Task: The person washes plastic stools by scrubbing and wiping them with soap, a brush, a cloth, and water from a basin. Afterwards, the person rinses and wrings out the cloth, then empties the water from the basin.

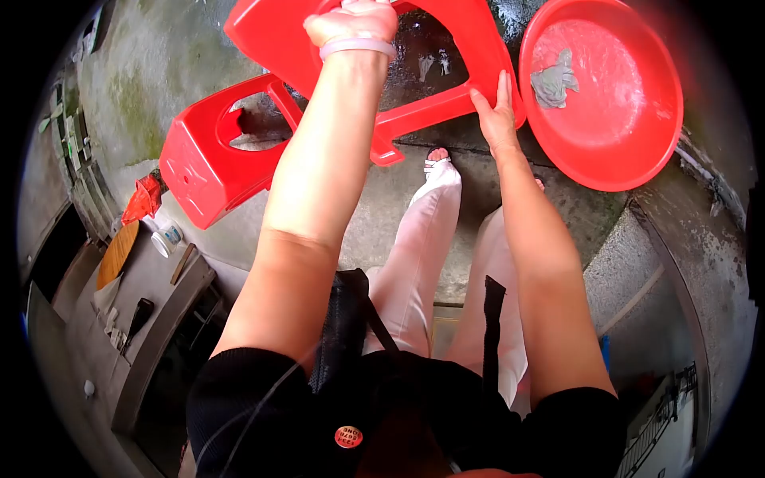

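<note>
A large red plastic stool (430, 107) with cut-out openings is tilted at the top of the view, between my two hands. My left hand (355, 22), with a pale bracelet at the wrist, is closed at its upper part; what its fingers hold is partly hidden. My right hand (498, 119) lies against the stool's right leg, thumb and fingers apart on it. To the left stands a second red stool (203, 159). A red basin (598, 151) is right of my right hand, with a wet grey cloth (555, 80) inside.
Wet concrete floor (143, 103) lies around my feet. At the left are a red bag (143, 199), a wooden board (118, 253), a white cup (166, 240) and a dark-handled brush (142, 315) on a grey ledge. A wall edge (673, 271) runs down the right.
</note>
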`<state>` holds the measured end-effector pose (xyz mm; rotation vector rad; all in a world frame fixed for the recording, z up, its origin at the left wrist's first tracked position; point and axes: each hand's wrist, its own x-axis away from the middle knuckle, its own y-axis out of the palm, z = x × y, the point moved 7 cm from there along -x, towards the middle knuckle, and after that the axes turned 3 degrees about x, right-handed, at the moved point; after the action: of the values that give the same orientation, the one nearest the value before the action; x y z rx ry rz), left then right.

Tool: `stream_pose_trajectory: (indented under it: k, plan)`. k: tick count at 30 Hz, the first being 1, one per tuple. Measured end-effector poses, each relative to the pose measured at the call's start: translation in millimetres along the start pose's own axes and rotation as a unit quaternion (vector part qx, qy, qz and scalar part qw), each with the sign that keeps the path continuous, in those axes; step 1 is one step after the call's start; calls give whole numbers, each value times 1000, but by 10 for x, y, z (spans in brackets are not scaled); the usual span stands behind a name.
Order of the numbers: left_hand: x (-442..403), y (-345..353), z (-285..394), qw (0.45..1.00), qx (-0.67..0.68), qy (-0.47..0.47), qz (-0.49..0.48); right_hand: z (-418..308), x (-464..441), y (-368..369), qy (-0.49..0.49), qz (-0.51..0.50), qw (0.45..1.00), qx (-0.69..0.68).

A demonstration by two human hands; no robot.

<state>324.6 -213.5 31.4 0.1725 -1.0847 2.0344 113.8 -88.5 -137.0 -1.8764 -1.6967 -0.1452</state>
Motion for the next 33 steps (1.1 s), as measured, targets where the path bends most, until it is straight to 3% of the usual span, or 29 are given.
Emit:
stream_pose_trajectory:
  k: [2,5,6,7,9,10,11,13,15,17,19,21,23,25,27,30,33]
  plan:
    - [-137,294,-181,980,157,22,-121,-24,39,33,-28,-4,997,66]
    - [-230,612,-533,877,380,62,-288,-116,54,61,-50,-7,991,127]
    - [-122,632,-814,927,162,212,-262,-124,30,66,-63,2,990,130]
    - [49,684,-1156,911,-69,344,-217,-136,11,61,-75,11,988,134]
    - [255,789,-1564,782,-394,454,-164,-179,-66,23,-94,0,984,154]
    - [212,759,-1586,811,-366,437,-128,-180,-107,4,-105,-6,981,163]
    - [203,719,-1578,838,-337,419,-94,-112,-145,-33,-95,-22,992,82]
    - [243,803,-1499,831,-319,452,-57,85,-290,-197,-78,-53,993,-74]
    - [312,932,-1475,824,-304,478,-35,515,-454,-535,29,-14,984,-176]
    - [385,972,-1434,821,-295,489,-6,1238,-691,-958,79,61,978,-181]
    - [447,1005,-1526,811,-302,501,7,1985,-652,-1340,274,123,915,-270]
    - [529,1027,-1726,800,-301,519,17,2765,-755,-1681,380,160,877,-246]
    - [670,1045,-1900,801,-289,524,-9,3778,-1099,-1978,331,176,908,-185]
    - [694,1060,-1944,805,-290,518,-23,4166,-1396,-2065,348,207,895,-188]
    - [734,1015,-1886,774,-285,565,36,4403,-1615,-1947,366,227,881,-195]
    - [725,1043,-1795,764,-253,590,61,4178,-2355,-1562,184,174,963,-89]
    - [716,1047,-1736,752,-243,606,87,3488,-2440,-1435,41,162,957,239]
